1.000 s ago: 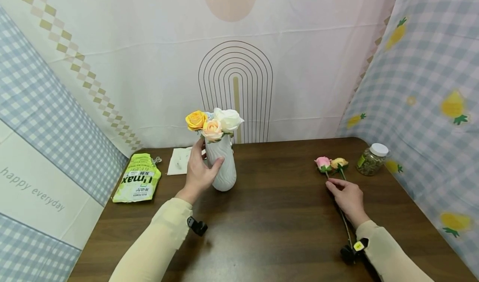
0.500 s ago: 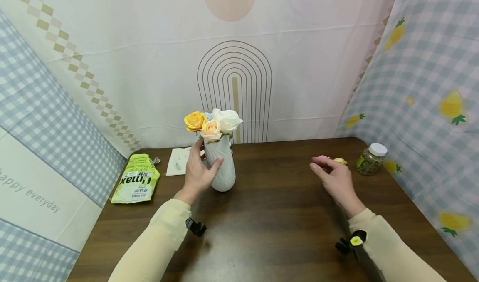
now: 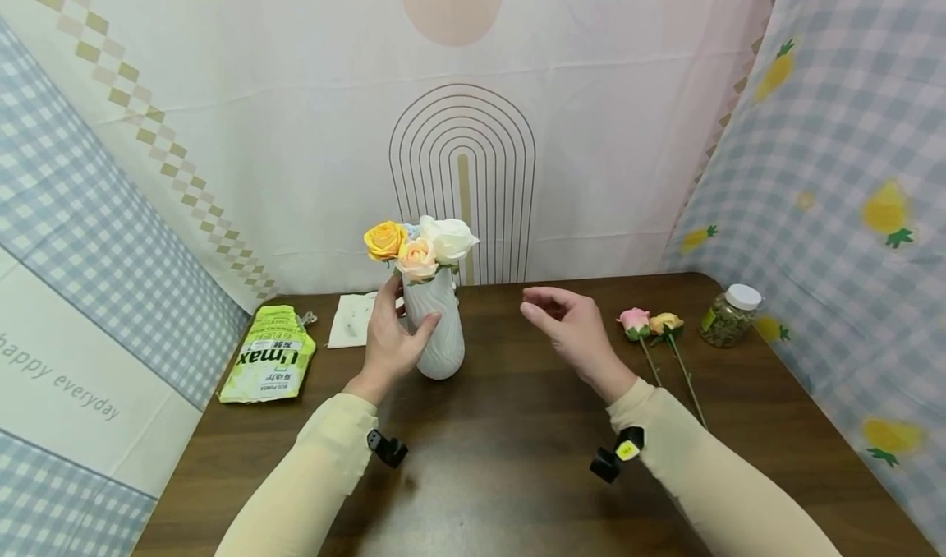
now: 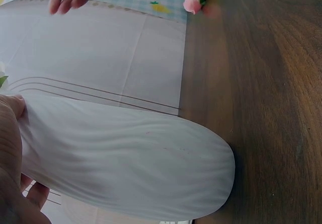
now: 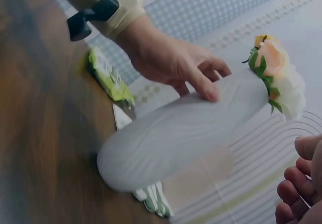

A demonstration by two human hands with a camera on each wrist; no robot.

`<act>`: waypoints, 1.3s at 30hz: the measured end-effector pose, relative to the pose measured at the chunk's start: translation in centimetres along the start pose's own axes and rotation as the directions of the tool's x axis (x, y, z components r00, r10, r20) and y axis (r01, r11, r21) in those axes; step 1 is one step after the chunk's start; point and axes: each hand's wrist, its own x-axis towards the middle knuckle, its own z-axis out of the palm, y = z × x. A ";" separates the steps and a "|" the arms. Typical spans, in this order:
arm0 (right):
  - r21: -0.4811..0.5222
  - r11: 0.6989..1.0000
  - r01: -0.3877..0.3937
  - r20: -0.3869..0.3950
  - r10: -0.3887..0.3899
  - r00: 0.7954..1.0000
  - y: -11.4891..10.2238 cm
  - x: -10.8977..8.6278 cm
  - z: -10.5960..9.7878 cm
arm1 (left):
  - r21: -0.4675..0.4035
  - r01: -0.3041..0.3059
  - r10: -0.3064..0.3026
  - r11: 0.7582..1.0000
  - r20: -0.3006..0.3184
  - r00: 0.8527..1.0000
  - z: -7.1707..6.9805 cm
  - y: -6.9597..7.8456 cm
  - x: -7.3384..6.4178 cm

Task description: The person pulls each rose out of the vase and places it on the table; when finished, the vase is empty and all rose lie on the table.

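Note:
My left hand (image 3: 393, 339) grips the upper side of a white ribbed vase (image 3: 444, 347), which stands upright on the table. The left wrist view shows the thumb and fingers around the vase (image 4: 136, 153). A yellow rose (image 3: 385, 240), a peach rose (image 3: 418, 258) and a white rose (image 3: 448, 239) fill its mouth, with a bit of light blue behind them. To the right of the vase, my right hand (image 3: 580, 335) hovers with loosely curled fingers and nothing in them. Beyond it, a pink rose (image 3: 634, 322) and a yellow-peach rose (image 3: 666, 324) lie on the table, their lower stems partly hidden by the right sleeve.
A lidded jar (image 3: 728, 317) of green bits stands at the back right. On the left lie a lime-green bag (image 3: 269, 356) marked "max" and a white paper (image 3: 351, 320). Patterned cloth (image 3: 325, 130) hangs behind the brown wooden table (image 3: 502, 475) and along both sides.
My right hand has left the pink rose's stem, lifted over the blooms and moved left toward the vase. Both loose roses stay on the table. My left hand keeps its grip.

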 end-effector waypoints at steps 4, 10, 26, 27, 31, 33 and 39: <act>0.069 0.997 0.022 -0.005 -0.022 1.000 0.7 1.6 1.8 | 0.009 0.005 -0.005 1.000 0.005 1.000 0.0 0.0 0.0; 0.183 0.983 0.000 -0.002 0.001 1.000 1.2 4.0 4.8 | 0.007 -0.007 0.007 1.000 -0.007 1.000 0.1 0.0 -0.1; 0.282 0.958 -0.048 0.036 0.039 0.999 -0.9 6.5 9.6 | -0.002 -0.018 0.018 1.000 -0.025 1.000 0.2 0.0 -0.1; 0.287 0.956 -0.054 0.040 0.045 0.998 -1.0 6.6 9.8 | -0.001 -0.019 0.019 1.000 -0.025 1.000 0.2 0.0 -0.1; 0.302 0.948 -0.097 0.050 0.086 0.995 -1.2 6.8 10.1 | 0.002 -0.029 0.029 1.000 -0.026 0.999 0.2 -0.1 -0.2; 0.320 0.940 -0.118 0.049 0.108 0.993 -1.3 6.9 10.1 | -0.001 -0.029 0.029 1.000 -0.023 0.999 0.2 -0.1 -0.1; 0.376 0.920 -0.115 0.020 0.116 0.993 -1.7 7.2 10.2 | -0.002 -0.029 0.029 1.000 -0.018 0.999 0.2 -0.1 0.0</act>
